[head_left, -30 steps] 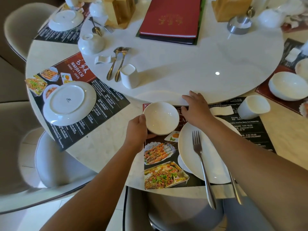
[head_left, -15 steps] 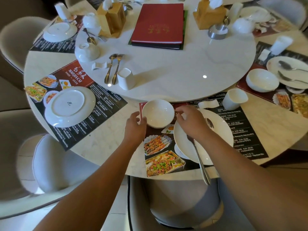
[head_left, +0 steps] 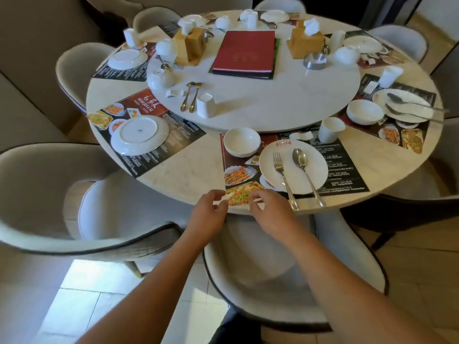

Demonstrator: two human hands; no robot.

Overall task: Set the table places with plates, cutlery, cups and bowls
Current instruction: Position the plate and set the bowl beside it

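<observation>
The nearest place has a black menu placemat [head_left: 347,167] carrying a white plate [head_left: 320,167] with a fork [head_left: 282,175] and a spoon [head_left: 304,167] on it, a white bowl [head_left: 241,142] at its upper left, and a white cup [head_left: 329,130] with a small white rest [head_left: 301,136] behind. My left hand [head_left: 211,212] and my right hand [head_left: 270,209] hover at the mat's near left corner by the table edge, fingers apart, holding nothing. The place to the left has an upside-down plate [head_left: 139,134] on its placemat [head_left: 173,125].
A marble turntable [head_left: 273,100] holds a loose cup [head_left: 206,105], two spoons [head_left: 191,96], a red menu book [head_left: 244,54], wooden tissue boxes [head_left: 305,42] and small pots. Padded chairs [head_left: 285,269] ring the round table. The right place [head_left: 402,108] has plate, bowl, cutlery and cup.
Both hands let go of the bowl and plate and drew back to the mat's near corner. The view pulled back, showing the whole table. A spoon now lies beside the fork.
</observation>
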